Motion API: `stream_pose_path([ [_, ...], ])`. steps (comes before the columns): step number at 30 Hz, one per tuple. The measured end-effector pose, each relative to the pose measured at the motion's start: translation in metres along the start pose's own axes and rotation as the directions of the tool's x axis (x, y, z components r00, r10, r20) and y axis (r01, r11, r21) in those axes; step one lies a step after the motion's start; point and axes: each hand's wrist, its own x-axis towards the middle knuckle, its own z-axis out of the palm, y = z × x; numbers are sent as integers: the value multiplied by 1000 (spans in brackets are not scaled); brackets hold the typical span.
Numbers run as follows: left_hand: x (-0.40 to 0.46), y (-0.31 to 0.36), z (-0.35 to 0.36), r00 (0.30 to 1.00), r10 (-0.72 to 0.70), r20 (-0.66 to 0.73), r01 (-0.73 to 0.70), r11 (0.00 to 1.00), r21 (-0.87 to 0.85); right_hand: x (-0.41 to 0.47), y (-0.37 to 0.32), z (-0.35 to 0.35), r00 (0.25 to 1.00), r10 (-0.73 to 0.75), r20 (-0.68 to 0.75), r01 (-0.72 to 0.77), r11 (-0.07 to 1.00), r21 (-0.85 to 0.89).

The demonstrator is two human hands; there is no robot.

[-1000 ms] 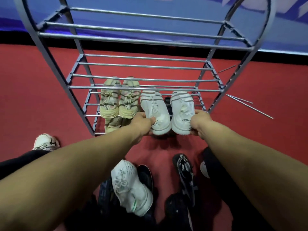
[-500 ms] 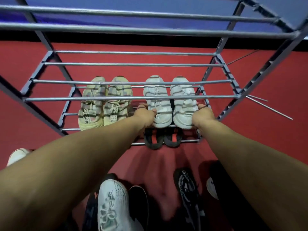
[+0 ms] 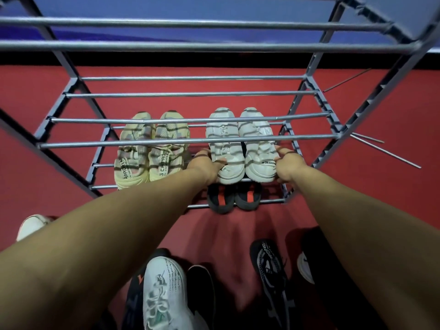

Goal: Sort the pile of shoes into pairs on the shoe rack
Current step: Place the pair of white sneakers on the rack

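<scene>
My left hand [image 3: 206, 166] and right hand [image 3: 287, 169] have pushed the white pair [image 3: 240, 148] deeper onto the shoe rack [image 3: 185, 140], toes at twelve o'clock, fingers still gripping the heels: pair nearly placed.

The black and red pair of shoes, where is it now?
In the head view, the black and red pair sits on the rack's lowest shelf, right of centre, directly under the white pair that both hands touch.

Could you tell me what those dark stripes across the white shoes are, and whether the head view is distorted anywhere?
In the head view, the stripes on the white shoes are shadows cast by the rack bars above; wide-angle distortion splays the rack's side frames outward and swells the forearms near the lower edge; the shoes on the floor look slightly soft.
</scene>
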Motion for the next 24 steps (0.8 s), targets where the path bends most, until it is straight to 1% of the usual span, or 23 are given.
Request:
stream_pose_path([
  [2, -19, 11, -7, 1000, 6, 9, -6, 999, 34, -2, 0, 0, 1000, -1, 20, 2, 1000, -28],
  [4, -32, 16, -11, 999, 34, -12, -32, 990, 137, -10, -2, 1, 999, 9, 44, -8, 1000, -24],
  [6, -48, 17, -12, 993, 99, -63, -82, 971, 226, -20, -2, 3, 999, 30, 11, -29, 999, -23],
  [7, -57, 16, -13, 986, 142, -87, -118, 964, 240, -27, -3, 4, 999, 32, -15, -33, 999, -40],
  [9, -76, 9, -14, 970, 218, -110, -186, 953, 241, -42, -2, 9, 998, 13, -59, -18, 995, -93],
  [10, -86, 6, -16, 966, 236, -102, -209, 952, 225, -51, -1, 12, 995, 3, -98, -11, 997, -82],
  [12, -105, -6, -19, 968, 238, -85, -224, 963, 151, -73, 3, 19, 983, -21, -184, 21, 1000, -1],
  [14, -127, -19, -23, 970, 201, -137, -195, 979, 60, -100, 11, 29, 974, -66, -216, 75, 997, 34],
  [16, -149, -36, -23, 973, 123, -194, -127, 992, -4, -130, 30, 45, 984, -52, -168, 58, 998, 27],
  [19, -178, -69, -9, 979, 25, -203, -36, 998, -53, -177, 74, 83, 997, 33, -63, -31, 999, 27],
  [22, -199, -102, 16, 995, -35, -99, 16, 982, -189, -220, 115, 118, 993, 65, 97, -52, 990, -129],
  [24, -211, -116, 29, 998, -33, -47, 21, 974, -226, -237, 132, 132, 986, 76, 146, -46, 979, -197],
])
